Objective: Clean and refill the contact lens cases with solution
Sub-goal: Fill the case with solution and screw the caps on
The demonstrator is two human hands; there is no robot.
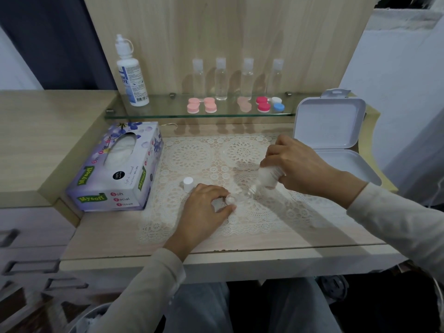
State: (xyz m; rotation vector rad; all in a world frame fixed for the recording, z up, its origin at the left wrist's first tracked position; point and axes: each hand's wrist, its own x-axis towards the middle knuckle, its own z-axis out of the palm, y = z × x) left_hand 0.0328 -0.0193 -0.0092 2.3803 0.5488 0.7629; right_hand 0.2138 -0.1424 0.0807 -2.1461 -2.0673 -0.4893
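Gripping tilted solution bottle [267, 177] in right hand [298, 164], nozzle down toward clear lens case [231, 200] pinched by left hand [205, 209] on lace mat [192, 155], with loose white cap [188, 185] upright just beside.

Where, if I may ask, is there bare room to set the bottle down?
Free: the lace mat between the tissue box and the right hand, behind the white cap; also its near edge. Crowded: the glass shelf, lined with bottles and lens cases.
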